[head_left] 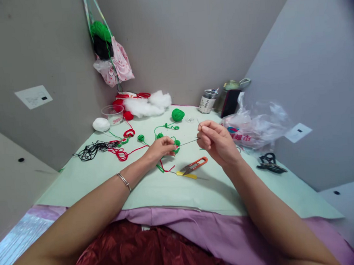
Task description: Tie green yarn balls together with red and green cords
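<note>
Pinched between the fingers of my left hand (163, 148) is a small green, red and white crochet piece (177, 145). A dark thread (188, 142) runs taut from it to my right hand (215, 140). That hand is closed, with a thin sewing needle (198, 122) sticking up from the thumb and fingertip. Below the hands lie orange thread snips (194, 165) and a crochet hook with a yellow handle (186, 175). Red and green yarn ends trail under my left hand, and part of the crochet piece is hidden by its fingers.
Black yarn (95, 150), a white yarn ball (101, 124) and a clear tub (113, 114) lie left. White stuffing (147, 104) and a green yarn ball (178, 115) are behind. A plastic bag (255, 125), a phone (230, 103) and a black claw clip (270, 163) stand or lie right.
</note>
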Motion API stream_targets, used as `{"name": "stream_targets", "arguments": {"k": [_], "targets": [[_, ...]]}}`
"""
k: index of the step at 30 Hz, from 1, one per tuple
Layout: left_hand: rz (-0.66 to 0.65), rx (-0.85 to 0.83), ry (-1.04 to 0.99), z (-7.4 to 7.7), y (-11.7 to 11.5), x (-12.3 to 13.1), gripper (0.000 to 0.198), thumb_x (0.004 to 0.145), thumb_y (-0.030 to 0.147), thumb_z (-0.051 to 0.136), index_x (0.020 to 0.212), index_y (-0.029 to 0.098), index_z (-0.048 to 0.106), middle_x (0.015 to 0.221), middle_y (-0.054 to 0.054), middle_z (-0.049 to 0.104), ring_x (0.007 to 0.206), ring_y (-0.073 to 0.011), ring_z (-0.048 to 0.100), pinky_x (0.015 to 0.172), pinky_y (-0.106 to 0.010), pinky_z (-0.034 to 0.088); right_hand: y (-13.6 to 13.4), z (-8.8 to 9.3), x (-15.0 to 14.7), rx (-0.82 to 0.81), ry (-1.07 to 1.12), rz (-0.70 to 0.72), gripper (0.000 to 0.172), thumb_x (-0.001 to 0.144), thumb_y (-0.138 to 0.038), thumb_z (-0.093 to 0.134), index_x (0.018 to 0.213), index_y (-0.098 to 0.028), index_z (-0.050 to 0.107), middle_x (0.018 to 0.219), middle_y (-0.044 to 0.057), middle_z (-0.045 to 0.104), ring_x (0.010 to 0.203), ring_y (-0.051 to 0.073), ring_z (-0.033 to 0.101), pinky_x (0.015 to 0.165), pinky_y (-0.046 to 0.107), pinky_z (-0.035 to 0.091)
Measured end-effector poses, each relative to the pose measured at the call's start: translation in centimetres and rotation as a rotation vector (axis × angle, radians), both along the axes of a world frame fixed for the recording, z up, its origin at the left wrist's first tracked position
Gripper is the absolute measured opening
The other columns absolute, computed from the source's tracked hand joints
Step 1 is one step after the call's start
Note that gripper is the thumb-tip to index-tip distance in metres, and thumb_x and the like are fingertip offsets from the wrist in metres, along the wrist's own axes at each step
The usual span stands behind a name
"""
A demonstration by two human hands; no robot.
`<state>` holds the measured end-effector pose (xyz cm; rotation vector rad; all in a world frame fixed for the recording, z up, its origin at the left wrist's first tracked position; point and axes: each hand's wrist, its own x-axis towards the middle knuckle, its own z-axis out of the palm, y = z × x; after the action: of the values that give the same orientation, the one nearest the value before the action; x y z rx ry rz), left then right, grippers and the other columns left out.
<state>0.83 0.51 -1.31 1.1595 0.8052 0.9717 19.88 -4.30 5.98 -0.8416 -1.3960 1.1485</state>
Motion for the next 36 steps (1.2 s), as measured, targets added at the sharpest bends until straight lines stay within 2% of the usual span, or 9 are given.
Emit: {"name": "stream_targets", "arguments": {"k": [5, 10, 14, 18, 20, 23, 36], "targets": [[0.029, -0.010, 0.021, -0.1, 0.2, -0.2, 0.022, 0.065, 0.019, 0.077, 0.074, 0.014, 0.057, 0.072, 0.000, 0.060, 0.063, -0.0105, 0.058, 0.067, -0.029, 0.053, 0.1, 0.2, 0.6, 0.024, 0.065, -0.018, 0.025, 0.080, -0.044, 0.068, 0.083, -0.023, 0.056, 0.051, -0.008, 0.032, 0.044, 0.008, 0.026, 0.045, 0.024, 0.026], [-0.003, -0.035, -0.002, 0.6, -0.4, -0.2, 0.023, 0.068, 0.020, 0.077, 0.078, 0.013, 0.057, 0.074, 0.000, 0.061, 0.061, -0.0099, 0.059, 0.067, -0.029, 0.053, 0.5, -0.4, 0.5, -0.007, 0.009, -0.027, 0.024, 0.081, -0.043, 0.068, 0.084, -0.021, 0.058, 0.050, -0.008, 0.038, 0.044, 0.008, 0.029, 0.046, 0.024, 0.026], [-0.040, -0.102, -0.115, 1.1, -0.6, -0.4, 0.024, 0.072, 0.019, 0.077, 0.083, 0.014, 0.056, 0.077, -0.001, 0.062, 0.064, -0.0100, 0.061, 0.073, -0.029, 0.055, 0.7, -1.1, 0.2, 0.053, -0.185, -0.089, 0.019, 0.083, -0.038, 0.066, 0.082, -0.019, 0.061, 0.052, -0.005, 0.047, 0.049, 0.010, 0.040, 0.048, 0.025, 0.032], [-0.087, -0.167, -0.335, 1.3, -0.2, -0.8, 0.016, 0.078, 0.015, 0.071, 0.088, 0.013, 0.059, 0.081, -0.002, 0.063, 0.072, -0.0101, 0.064, 0.077, -0.024, 0.055, 0.7, -1.8, -0.2, 0.243, -0.419, -0.168, 0.014, 0.085, -0.032, 0.065, 0.081, -0.019, 0.068, 0.073, 0.001, 0.058, 0.064, 0.012, 0.049, 0.058, 0.027, 0.039], [-0.134, -0.168, -0.395, 1.3, 0.0, -1.0, 0.011, 0.081, 0.015, 0.069, 0.087, 0.013, 0.060, 0.083, -0.003, 0.063, 0.075, -0.0098, 0.064, 0.076, -0.022, 0.055, 0.6, -2.2, -0.4, 0.364, -0.503, -0.217, 0.011, 0.086, -0.028, 0.065, 0.083, -0.019, 0.071, 0.079, 0.002, 0.058, 0.069, 0.013, 0.050, 0.062, 0.027, 0.039], [-0.181, -0.163, -0.401, 1.4, -0.1, -1.0, 0.009, 0.083, 0.014, 0.068, 0.088, 0.013, 0.060, 0.083, -0.003, 0.062, 0.074, -0.0095, 0.064, 0.075, -0.021, 0.056, 0.3, -2.5, -0.6, 0.451, -0.615, -0.248, 0.010, 0.088, -0.023, 0.063, 0.086, -0.020, 0.072, 0.073, 0.001, 0.052, 0.066, 0.012, 0.048, 0.062, 0.027, 0.038], [-0.079, -0.131, -0.359, 1.4, -0.2, -0.9, 0.016, 0.080, 0.014, 0.070, 0.089, 0.014, 0.057, 0.076, 0.000, 0.061, 0.070, -0.0102, 0.065, 0.078, -0.025, 0.056, 0.1, -2.4, -0.6, 0.462, -0.731, -0.223, 0.011, 0.086, -0.014, 0.058, 0.082, -0.018, 0.068, 0.072, -0.001, 0.052, 0.060, 0.010, 0.047, 0.060, 0.025, 0.038]]}}
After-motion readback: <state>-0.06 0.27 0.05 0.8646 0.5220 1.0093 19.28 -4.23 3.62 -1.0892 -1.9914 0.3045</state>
